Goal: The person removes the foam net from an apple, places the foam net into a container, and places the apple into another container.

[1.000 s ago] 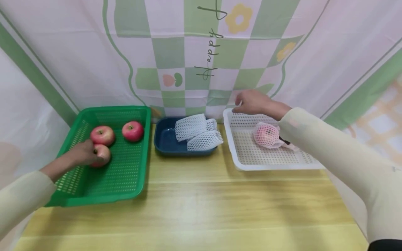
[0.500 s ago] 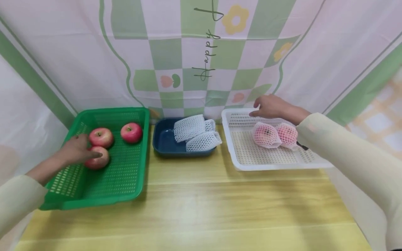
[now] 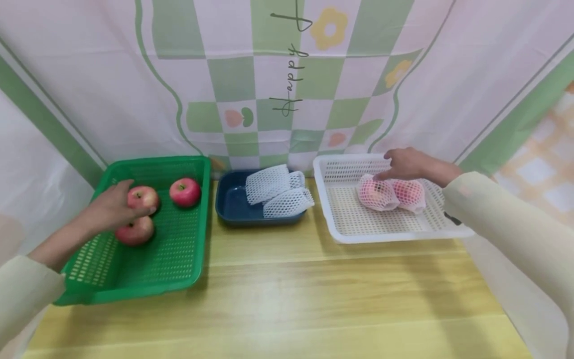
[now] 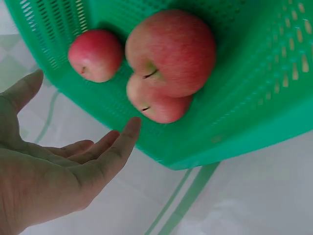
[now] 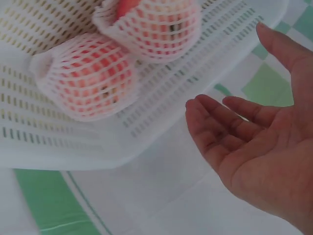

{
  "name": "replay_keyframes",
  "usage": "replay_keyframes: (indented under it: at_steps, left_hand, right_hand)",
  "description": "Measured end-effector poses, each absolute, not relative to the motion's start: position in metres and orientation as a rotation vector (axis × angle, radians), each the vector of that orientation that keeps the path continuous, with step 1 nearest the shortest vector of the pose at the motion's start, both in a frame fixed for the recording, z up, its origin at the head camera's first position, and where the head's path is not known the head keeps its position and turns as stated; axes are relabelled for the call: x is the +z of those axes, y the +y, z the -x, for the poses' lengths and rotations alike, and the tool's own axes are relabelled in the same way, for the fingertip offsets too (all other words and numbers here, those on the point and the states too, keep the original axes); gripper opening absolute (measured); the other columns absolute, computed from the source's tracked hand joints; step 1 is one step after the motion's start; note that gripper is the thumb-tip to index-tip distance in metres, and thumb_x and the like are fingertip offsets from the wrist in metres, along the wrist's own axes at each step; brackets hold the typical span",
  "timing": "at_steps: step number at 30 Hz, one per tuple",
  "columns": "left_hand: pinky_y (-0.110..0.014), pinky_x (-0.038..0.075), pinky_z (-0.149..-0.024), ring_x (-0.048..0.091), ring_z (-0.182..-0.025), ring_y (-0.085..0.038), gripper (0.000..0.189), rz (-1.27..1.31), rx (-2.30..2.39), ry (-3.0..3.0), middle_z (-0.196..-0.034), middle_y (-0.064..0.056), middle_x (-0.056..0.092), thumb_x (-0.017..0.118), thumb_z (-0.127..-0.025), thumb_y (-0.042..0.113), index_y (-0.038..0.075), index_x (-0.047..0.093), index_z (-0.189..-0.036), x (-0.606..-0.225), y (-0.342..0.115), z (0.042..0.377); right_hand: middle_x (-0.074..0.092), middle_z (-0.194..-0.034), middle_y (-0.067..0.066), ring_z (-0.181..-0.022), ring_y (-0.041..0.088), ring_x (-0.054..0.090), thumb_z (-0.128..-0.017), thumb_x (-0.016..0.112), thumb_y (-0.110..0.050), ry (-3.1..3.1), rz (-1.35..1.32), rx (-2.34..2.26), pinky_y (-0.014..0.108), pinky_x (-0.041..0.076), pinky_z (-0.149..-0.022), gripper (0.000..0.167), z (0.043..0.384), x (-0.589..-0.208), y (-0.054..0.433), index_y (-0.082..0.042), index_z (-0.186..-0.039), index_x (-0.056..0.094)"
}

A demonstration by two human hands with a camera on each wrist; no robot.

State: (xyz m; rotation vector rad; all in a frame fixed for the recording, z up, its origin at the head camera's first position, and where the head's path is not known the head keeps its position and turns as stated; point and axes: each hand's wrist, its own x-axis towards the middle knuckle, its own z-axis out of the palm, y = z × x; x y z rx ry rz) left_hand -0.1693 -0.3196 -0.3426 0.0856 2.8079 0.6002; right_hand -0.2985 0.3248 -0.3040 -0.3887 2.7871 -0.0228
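Over the left side of the green basket [image 3: 205, 224] is my left hand [image 3: 105, 209], fingers extended and thumb apart, holding nothing. It overlaps two red apples, the rear apple [image 3: 142, 196] and the front apple [image 3: 135, 233]; the left wrist view shows a gap between palm and fruit. A third apple [image 3: 185, 192] lies farther right in that basket. My right hand [image 3: 407, 164] hovers at the back rim of the white basket [image 3: 350, 239], loosely bent and holding nothing. Below it lie two apples in pink foam nets, the left netted apple [image 3: 375, 197] and the right netted apple [image 3: 409, 195].
Between the baskets stands a dark blue tray [image 3: 230, 204] with several white foam net sleeves [image 3: 287, 203] in its right part. All three containers sit toward the back of a wooden table [image 3: 269, 294]. A checked cloth [image 3: 273, 80] hangs behind.
My left hand has let go of the front apple and spread over the rear one. My right hand has moved rightward and lower, and its sleeve uncovers the right netted apple.
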Motion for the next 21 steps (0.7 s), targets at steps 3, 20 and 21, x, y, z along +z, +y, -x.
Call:
replay_keyframes:
  at_steps: [3, 20, 21]
  left_hand:
    - [-0.078, 0.033, -0.111, 0.027, -0.14, -0.069, 0.104, -0.084, 0.622, 2.79, -0.154, -0.054, 0.02, 0.064, -0.104, 0.044, -0.024, 0.005, -0.156, -0.337, -0.313, 0.168]
    - [-0.075, 0.036, -0.111, 0.037, -0.139, -0.063, 0.097, -0.192, 0.679, 2.83, -0.155, -0.046, 0.033, 0.069, -0.103, 0.039, -0.019, 0.015, -0.159, -0.32, -0.274, 0.158]
    - [-0.075, 0.036, -0.111, 0.037, -0.14, -0.063, 0.097, -0.199, 0.682, 2.831, -0.156, -0.046, 0.032, 0.069, -0.103, 0.039, -0.019, 0.015, -0.159, -0.32, -0.272, 0.157]
  right_hand:
    - [0.06, -0.13, 0.043, -0.12, 0.06, 0.059, -0.097, 0.074, -0.045, 2.761, 0.371, -0.046, 0.069, 0.05, -0.102, 0.087, 0.298, -0.311, 0.333, 0.021, -0.144, 0.043]
    - [0.047, -0.144, 0.046, -0.129, 0.063, 0.05, -0.085, 0.085, -0.053, 2.724, 0.372, -0.147, 0.072, 0.043, -0.108, 0.104, 0.295, -0.349, 0.345, 0.021, -0.145, 0.042]
    - [0.047, -0.144, 0.046, -0.129, 0.063, 0.05, -0.085, 0.085, -0.053, 2.725, 0.375, -0.137, 0.071, 0.043, -0.108, 0.105, 0.296, -0.35, 0.345, 0.021, -0.145, 0.042]
